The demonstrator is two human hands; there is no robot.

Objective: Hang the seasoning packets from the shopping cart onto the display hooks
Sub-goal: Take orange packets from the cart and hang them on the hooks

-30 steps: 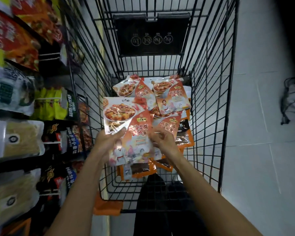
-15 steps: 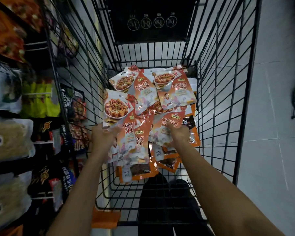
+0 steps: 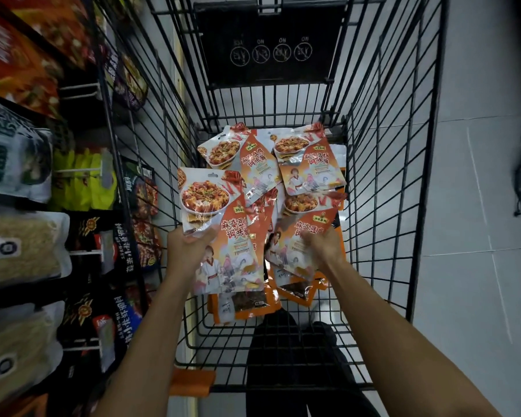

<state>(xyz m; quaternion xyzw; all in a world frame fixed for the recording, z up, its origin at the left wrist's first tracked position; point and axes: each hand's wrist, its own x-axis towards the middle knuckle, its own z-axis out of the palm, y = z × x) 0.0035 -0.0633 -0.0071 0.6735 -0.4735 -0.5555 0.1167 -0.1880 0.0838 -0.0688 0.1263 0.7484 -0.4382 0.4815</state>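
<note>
Compared with a second ago, the right hand [image 3: 325,245] has left the packet it shared with the left and shifted toward the right wall of the shopping cart [image 3: 382,176], onto a second packet [image 3: 292,248].

At the near end of the cart floor lie two orange pouches [image 3: 241,305], partly covered by what the hands work on. Just beyond them, the left hand [image 3: 190,248] pinches the held packet [image 3: 220,218] at its left edge, thumb on the printed face and fingers underneath. This packet is raised off the pile and tilted, near the left wall of the cart. The right hand lies on the face of the second packet. Its fingers are blurred, so I cannot tell whether they grip or only press.

Further in, the loose packets [image 3: 307,164] overlap each other against the far end of the cart, below a black panel [image 3: 268,46]. The display hooks [image 3: 82,170] project from the shelving outside the left wall, well apart from both hands.

Step in hand, as I judge it: gathering packets before hanging.
- Take each packet by an edge so the hang hole at its top stays uncovered.
- Lift the second packet clear of the pouch beneath it; glossy film probably slides and may drag a neighbour along.
- Stack the packets with holes aligned and faces the same way.
- Raise them over the left wall rather than through the wires.
</note>
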